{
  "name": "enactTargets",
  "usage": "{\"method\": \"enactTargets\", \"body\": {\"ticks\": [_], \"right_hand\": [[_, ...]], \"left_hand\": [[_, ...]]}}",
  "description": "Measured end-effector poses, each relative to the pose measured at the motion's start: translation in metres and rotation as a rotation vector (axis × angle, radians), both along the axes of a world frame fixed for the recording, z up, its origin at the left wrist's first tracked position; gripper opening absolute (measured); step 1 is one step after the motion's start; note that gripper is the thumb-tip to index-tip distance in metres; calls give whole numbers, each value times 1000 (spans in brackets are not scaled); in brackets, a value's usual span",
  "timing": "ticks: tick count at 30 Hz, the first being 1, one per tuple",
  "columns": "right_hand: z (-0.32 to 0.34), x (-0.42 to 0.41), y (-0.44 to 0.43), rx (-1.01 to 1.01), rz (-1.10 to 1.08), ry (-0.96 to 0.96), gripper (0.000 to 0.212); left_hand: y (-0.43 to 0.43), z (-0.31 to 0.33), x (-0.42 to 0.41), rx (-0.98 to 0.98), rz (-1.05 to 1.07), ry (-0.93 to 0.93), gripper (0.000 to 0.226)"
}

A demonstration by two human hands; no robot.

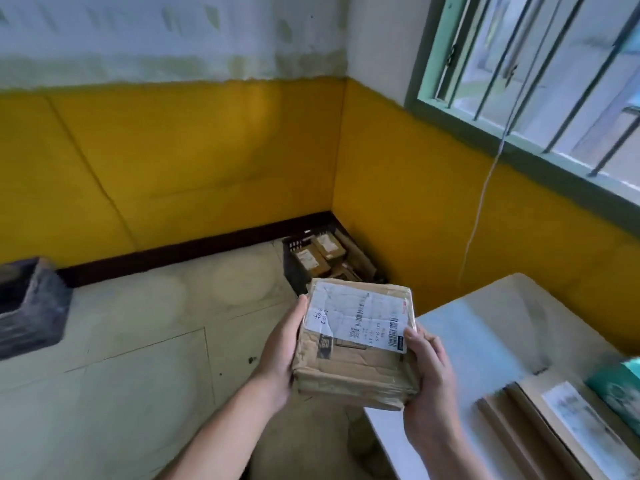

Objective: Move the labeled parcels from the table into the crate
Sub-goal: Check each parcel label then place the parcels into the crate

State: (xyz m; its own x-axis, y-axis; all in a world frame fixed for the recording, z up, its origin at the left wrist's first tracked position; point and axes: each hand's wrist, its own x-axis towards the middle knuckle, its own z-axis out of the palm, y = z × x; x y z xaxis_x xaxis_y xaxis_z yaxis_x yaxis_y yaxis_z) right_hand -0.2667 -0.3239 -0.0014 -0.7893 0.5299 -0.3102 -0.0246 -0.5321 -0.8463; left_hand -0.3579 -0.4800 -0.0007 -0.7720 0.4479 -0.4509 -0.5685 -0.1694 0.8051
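Two hands, my left hand (277,355) and right hand (427,382). One parcel (356,344) in them. One crate (294,268), at least two boxes (311,261) inside. One table (478,341), at least two packets (554,431) on it. One bin (31,306).

Yellow-and-white walls (207,150) with dark skirting (194,250) meet a pale tiled floor (121,341) beside a green-framed barred window (540,64)

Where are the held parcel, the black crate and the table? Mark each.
held parcel (360,317), head view, on its white label
black crate (293,268), head view, on its left wall
table (478,341), head view, on its bare top
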Motion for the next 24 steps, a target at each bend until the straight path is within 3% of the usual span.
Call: {"method": "enactTargets", "body": {"ticks": [5,10,13,16,24], "right_hand": [[-14,-129,-54,87,60,-87,31],[-19,-218,-74,82,39,-124,38],[-26,-259,-65,54,-49,-148,38],[-42,-296,-45,52,-124,-170,30],[-121,-417,37,-49,-259,-224,24]], "left_hand": [[-62,-23,-120,-126,41,25,45],[-85,-34,-225,-199,-82,58,49],[-72,-44,-275,-170,-178,15,63],[-48,-61,-319,-137,-302,35,64],[47,-112,-456,-364,-502,56,62]]}}
